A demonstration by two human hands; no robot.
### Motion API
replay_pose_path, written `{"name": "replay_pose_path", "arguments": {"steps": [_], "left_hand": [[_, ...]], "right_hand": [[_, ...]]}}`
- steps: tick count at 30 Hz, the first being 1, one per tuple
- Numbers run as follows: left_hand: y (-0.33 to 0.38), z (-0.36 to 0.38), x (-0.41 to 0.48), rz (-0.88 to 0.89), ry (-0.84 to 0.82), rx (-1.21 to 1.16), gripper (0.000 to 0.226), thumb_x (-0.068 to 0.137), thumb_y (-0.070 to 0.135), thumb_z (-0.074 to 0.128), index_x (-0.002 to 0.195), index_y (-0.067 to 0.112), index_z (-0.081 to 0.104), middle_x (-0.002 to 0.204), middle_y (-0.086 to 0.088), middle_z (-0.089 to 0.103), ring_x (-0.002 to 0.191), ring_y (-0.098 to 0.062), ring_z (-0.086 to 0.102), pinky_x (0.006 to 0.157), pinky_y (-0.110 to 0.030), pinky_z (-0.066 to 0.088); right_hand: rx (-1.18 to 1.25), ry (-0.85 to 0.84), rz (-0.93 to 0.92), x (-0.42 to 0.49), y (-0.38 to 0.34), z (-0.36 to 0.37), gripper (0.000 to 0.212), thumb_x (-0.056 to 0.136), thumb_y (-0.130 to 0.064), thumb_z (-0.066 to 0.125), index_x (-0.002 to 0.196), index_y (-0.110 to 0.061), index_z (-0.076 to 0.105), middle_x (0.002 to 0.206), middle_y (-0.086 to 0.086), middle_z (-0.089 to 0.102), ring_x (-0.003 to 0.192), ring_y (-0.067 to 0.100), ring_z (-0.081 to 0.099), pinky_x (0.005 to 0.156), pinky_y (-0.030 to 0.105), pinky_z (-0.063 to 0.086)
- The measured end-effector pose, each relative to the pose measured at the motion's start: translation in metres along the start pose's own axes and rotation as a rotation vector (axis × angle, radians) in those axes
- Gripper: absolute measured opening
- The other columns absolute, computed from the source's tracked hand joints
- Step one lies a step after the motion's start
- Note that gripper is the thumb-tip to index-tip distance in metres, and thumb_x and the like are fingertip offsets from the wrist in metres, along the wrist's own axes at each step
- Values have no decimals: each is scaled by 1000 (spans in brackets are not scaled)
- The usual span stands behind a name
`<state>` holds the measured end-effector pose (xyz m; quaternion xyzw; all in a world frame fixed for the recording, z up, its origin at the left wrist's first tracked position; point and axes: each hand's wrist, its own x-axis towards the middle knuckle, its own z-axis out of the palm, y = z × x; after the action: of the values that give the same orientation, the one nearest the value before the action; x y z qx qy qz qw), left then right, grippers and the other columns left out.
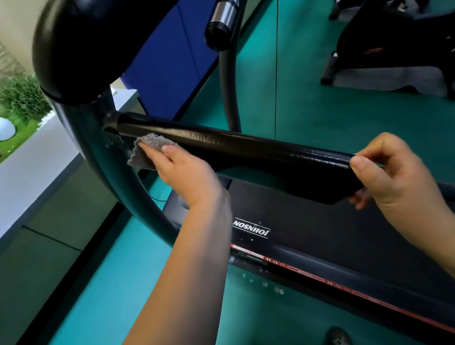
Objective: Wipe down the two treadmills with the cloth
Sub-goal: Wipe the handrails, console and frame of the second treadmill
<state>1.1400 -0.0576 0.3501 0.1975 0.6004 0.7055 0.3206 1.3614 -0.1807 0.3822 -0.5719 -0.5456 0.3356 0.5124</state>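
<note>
Teal floor (327,96) | left hand (181,170) presses cloth (148,150) | right hand (393,175) pinches handrail (246,151)

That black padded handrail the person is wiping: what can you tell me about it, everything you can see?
The handrail is a long black bar with a glossy, slightly wrinkled covering that looks like foam or vinyl padding. It slants from the dark curved upright at upper left down to a free end at lower right, above the treadmill deck. The left hand presses a grey cloth against it near the upright; the right hand pinches its free end.
</note>
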Motion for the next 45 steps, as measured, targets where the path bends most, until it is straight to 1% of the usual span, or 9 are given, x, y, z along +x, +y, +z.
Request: {"name": "replay_pose_path", "arguments": {"steps": [13, 19, 23, 28, 30, 32, 36, 41, 45], "left_hand": [[-16, 32, -167, -7, 59, 2, 43, 99, 39, 34, 141, 50, 32, 142, 20, 41, 128, -2, 43, 114, -33, 30], [-21, 39, -221, -69, 57, -92, 55, 80, 57, 45, 134, 48, 43, 137, 6, 54, 127, -18, 51, 110, -51, 34], [-24, 34, -260, -115, -27, -94, 42, 99, 24, 41, 137, 41, 45, 135, 4, 57, 122, -17, 55, 107, -50, 39], [-36, 19, -299, -77, -12, 164, 31, 99, 25, 44, 126, 38, 51, 122, 8, 63, 110, -10, 61, 100, -39, 47], [-40, 25, -317, -100, -153, 331, 36, 99, 38, 40, 136, 39, 42, 138, 14, 49, 126, -2, 46, 111, -28, 34], [-39, 31, -331, -101, -357, 490, 57, 94, 58, 31, 145, 33, 34, 149, 17, 35, 136, 5, 31, 116, -23, 22], [-22, 15, -335, -98, -294, 497, 34, 98, 44, 40, 108, 31, 70, 111, 12, 68, 105, -2, 61, 94, -24, 47], [0, -8, -314, 18, 84, 529, 28, 95, 21, 46, 84, 32, 69, 93, 15, 69, 95, -12, 65, 90, -38, 52], [20, 0, -285, 60, 191, 556, 20, 96, 23, 46, 105, 32, 61, 97, 15, 62, 96, -15, 64, 81, -39, 53]], "right_hand": [[58, -392, -64, 22, 13, -34, 32, 72, -54, 57, 86, -25, 56, 81, 5, 63, 69, 19, 65, 62, 39, 57], [136, -616, -112, 35, 28, -57, 14, 95, -25, 49, 100, -32, 59, 101, 5, 60, 66, 16, 68, 62, 29, 57], [181, -702, -126, 32, 36, -72, 29, 98, -14, 47, 116, -35, 57, 105, -6, 62, 64, 15, 65, 60, 21, 53], [221, -725, 100, 8, 62, -92, 26, 99, -18, 45, 113, -33, 61, 106, -16, 67, 95, 5, 65, 82, 26, 55], [319, -791, 323, -7, 67, -99, 30, 101, -27, 40, 104, -34, 69, 110, -10, 70, 104, 6, 65, 95, 32, 51], [490, -821, 637, -19, 69, -104, 46, 101, -36, 36, 85, -29, 78, 100, -2, 75, 96, 9, 69, 85, 27, 54], [779, -700, 942, -23, 86, -109, 51, 100, -44, 34, 117, -9, 67, 111, 18, 70, 103, 30, 68, 82, 39, 57], [808, -592, 580, 9, 61, -96, 39, 101, -41, 36, 123, -17, 58, 118, 6, 68, 105, 19, 66, 94, 39, 51], [556, -696, 162, 41, 25, -55, 27, 100, -40, 34, 113, -29, 54, 116, -4, 58, 108, 6, 55, 97, 21, 40]]}}
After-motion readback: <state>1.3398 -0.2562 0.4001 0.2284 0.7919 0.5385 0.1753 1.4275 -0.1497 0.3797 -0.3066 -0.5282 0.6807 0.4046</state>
